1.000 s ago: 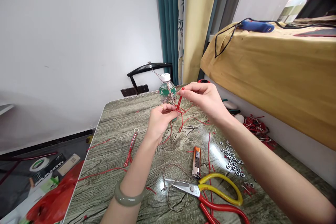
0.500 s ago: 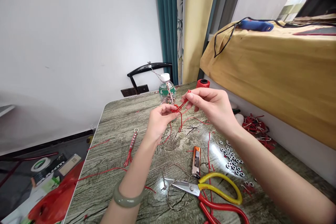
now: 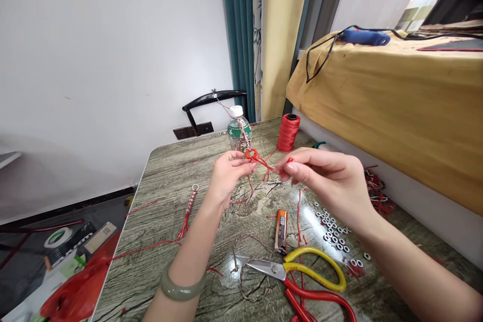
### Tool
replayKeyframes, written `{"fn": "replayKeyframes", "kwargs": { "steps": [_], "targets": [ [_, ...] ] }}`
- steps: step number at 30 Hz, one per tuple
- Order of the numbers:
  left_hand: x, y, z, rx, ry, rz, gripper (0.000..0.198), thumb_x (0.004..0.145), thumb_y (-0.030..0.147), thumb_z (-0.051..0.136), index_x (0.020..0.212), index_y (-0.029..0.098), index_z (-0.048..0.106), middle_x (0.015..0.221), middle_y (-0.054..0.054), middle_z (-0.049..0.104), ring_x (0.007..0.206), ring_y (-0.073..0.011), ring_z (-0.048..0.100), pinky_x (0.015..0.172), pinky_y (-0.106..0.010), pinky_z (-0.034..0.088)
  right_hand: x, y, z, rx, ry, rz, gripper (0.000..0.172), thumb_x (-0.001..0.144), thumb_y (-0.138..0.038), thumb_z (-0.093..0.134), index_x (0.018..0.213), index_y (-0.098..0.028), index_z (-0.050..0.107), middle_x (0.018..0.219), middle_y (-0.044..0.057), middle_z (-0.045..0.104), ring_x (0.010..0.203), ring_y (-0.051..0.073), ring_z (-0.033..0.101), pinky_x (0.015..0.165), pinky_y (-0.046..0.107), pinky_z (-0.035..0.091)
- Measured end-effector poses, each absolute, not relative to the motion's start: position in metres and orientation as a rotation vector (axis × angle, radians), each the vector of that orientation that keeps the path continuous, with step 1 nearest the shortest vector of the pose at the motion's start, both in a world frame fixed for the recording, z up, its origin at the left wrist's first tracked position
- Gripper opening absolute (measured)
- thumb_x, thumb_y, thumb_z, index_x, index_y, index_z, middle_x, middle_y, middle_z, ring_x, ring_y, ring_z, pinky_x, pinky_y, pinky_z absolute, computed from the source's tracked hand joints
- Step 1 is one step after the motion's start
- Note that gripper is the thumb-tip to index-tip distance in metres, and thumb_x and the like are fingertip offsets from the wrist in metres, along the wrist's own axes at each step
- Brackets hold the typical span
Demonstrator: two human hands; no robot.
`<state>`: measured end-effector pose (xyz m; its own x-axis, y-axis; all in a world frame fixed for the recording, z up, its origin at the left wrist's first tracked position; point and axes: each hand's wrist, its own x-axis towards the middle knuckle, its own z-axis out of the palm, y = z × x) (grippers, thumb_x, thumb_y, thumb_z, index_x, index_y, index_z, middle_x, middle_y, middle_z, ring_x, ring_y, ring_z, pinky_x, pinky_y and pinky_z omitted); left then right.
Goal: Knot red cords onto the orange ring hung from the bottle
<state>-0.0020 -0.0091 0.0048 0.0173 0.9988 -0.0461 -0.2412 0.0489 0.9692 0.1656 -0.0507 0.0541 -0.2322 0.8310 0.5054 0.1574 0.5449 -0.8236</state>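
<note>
My left hand (image 3: 225, 177) pinches a knotted loop of red cord (image 3: 252, 154) above the table. A red-and-white braided strand (image 3: 241, 133) runs up from that knot past a water bottle (image 3: 237, 128). My right hand (image 3: 328, 181) pinches the free end of the same red cord (image 3: 289, 161) and holds it out to the right and lower, so the cord stretches between both hands. A green bangle sits on my left wrist (image 3: 181, 287).
On the wood-grain table (image 3: 166, 171) lie a finished red-and-white braid with a ring (image 3: 188, 211), an orange lighter (image 3: 281, 231), yellow-and-red scissors (image 3: 302, 276), several small metal rings (image 3: 334, 229), loose cord scraps and a red thread spool (image 3: 288, 132). A yellow-draped surface (image 3: 396, 100) is on the right.
My right hand has pulled the red cord end down and to the right, away from my left hand. The knot has tightened into a small loop. The red spool has come into full view.
</note>
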Motion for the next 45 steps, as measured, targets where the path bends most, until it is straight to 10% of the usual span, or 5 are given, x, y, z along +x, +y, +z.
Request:
{"fn": "replayKeyframes", "kwargs": {
  "steps": [45],
  "targets": [
    [-0.006,-0.012,0.005,0.952,0.984,1.163,0.010,0.059,0.020,0.068,0.065,0.012,0.067,0.066,-0.003,0.062,0.060,-0.0072,0.055,0.063,-0.021,0.044,0.164,-0.089,-0.008,-0.734,-2.390,0.463,0.016,0.084,-0.019,0.043,0.088,-0.015,0.058,0.071,0.005,0.058,0.066,0.012,0.053,0.060,0.024,0.042]
  ]
}}
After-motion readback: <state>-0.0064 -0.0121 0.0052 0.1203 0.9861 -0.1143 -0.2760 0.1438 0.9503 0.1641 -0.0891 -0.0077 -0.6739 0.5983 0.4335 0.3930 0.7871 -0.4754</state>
